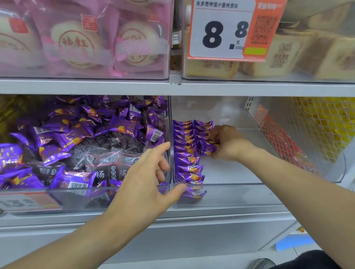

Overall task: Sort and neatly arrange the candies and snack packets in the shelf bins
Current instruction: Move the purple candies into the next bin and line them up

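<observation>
A clear left bin (57,200) holds a loose heap of purple candy packets (71,131) mixed with several dark packets (109,160). In the clear right bin (229,195), purple packets stand in a neat row (187,154) along the left wall, with a shorter second row (202,130) beside it. My right hand (225,143) reaches into the right bin and pinches a purple packet (208,148) at the front of the second row. My left hand (146,178) hovers at the divide between the bins, index finger extended, thumb near the rim, other fingers loosely curled, holding nothing.
The shelf above carries a bin of pink-wrapped pastries (71,36) and a bin of beige cakes (293,54) with an 8.8 price tag (232,27). A wire mesh basket (319,128) with yellow and red packets stands to the right. A price label (23,201) fronts the left bin.
</observation>
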Demonstrator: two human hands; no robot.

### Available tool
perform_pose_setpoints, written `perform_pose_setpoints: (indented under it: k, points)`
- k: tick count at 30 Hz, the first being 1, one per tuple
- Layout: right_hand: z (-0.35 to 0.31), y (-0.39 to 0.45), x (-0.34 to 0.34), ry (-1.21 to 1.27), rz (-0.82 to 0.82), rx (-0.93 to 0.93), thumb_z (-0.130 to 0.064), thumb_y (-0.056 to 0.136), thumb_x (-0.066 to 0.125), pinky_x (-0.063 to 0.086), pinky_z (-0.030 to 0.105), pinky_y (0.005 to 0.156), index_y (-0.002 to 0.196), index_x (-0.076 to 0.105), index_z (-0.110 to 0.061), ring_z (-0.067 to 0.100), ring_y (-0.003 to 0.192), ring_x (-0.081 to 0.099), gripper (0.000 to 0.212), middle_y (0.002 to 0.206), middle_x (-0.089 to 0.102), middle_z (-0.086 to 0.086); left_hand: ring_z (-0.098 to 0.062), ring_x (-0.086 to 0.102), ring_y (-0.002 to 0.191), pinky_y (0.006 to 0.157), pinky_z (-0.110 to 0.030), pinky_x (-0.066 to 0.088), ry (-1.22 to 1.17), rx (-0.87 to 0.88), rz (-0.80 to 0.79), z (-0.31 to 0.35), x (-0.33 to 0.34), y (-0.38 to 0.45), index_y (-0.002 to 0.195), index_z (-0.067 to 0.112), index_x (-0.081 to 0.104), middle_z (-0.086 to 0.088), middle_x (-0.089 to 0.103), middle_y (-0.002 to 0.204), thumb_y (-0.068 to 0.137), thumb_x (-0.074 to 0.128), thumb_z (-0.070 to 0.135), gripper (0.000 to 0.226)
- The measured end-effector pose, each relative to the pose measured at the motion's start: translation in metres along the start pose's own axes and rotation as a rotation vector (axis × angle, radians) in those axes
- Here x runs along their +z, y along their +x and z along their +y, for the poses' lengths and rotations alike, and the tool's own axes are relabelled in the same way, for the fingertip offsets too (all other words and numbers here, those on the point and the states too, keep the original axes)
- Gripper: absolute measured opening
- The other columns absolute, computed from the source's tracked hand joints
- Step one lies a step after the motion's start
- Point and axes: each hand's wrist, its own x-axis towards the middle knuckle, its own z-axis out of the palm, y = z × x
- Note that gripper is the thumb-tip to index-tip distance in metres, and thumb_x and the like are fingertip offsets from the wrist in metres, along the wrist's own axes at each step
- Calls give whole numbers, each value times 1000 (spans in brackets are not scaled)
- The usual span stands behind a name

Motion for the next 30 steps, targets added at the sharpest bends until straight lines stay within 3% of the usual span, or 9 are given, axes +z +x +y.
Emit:
perform_pose_setpoints:
  k: [6, 11, 13, 15, 17, 24, 27, 30]
  points:
    - [-5, -4, -4, 59, 7, -6, -24, 68, 88, 51, 33, 82, 102, 68, -4, 28, 101, 62, 45, 106, 67, 12, -13, 53, 82, 71, -16, 46, -12, -10, 5, 2, 0, 1, 143, 29, 42, 14, 52, 94, 71, 85, 30, 84]
    - [2, -4, -5, 75, 16, 27, -31, 60, 93, 38, 22, 75, 111, 65, -9, 25, 106, 59, 63, 111, 64, 10, -13, 53, 82, 71, -17, 46, -15, -15, 5, 2, -1, 0, 143, 29, 42, 14, 52, 93, 71, 85, 31, 84]
    - [1, -5, -6, 82, 18, 18, -29, 64, 91, 37, 21, 74, 108, 67, -6, 21, 100, 60, 54, 110, 67, 11, -13, 53, 81, 71, -15, 45, -12, -15, 9, 2, -1, 0, 142, 29, 43, 13, 52, 93, 70, 85, 31, 83]
    - [1, -6, -6, 131, 25, 15, -21, 68, 88, 36, 18, 69, 100, 69, 0, 11, 85, 53, 42, 104, 71, 14, -12, 53, 80, 71, -14, 45, -10, -15, 15, 1, 0, 1, 141, 30, 44, 13, 52, 93, 70, 86, 32, 83]
    - [3, -6, -4, 180, 22, 29, -15, 69, 86, 36, 17, 65, 97, 70, 2, 6, 82, 46, 37, 102, 71, 16, -12, 54, 80, 71, -14, 45, -9, -19, 15, 1, 0, 1, 141, 30, 43, 13, 53, 93, 70, 86, 32, 83]
    - [12, 1, -8, 148, 25, 51, -18, 64, 91, 44, 25, 67, 98, 70, -11, 16, 80, 59, 41, 88, 64, 1, -11, 54, 80, 71, -16, 46, -7, -19, 0, -1, -1, 1, 142, 30, 43, 13, 53, 93, 70, 86, 33, 84]
    - [3, -11, -17, 259, 232, -52, -12, 73, 82, 56, 32, 71, 83, 70, -14, 15, 72, 65, 16, 78, 68, -2, -11, 58, 79, 71, -21, 50, -18, -24, -49, 1, -10, 3, 139, 30, 47, 14, 56, 90, 74, 83, 35, 75]
    - [-35, -42, -27, 455, 369, -240, -9, 78, 74, 56, 24, 68, 76, 72, -17, 8, 67, 67, 8, 72, 71, -6, -12, 61, 78, 69, -21, 50, 36, 46, -39, 0, -39, 8, 119, 28, 65, 13, 59, 87, 79, 72, 37, 42]
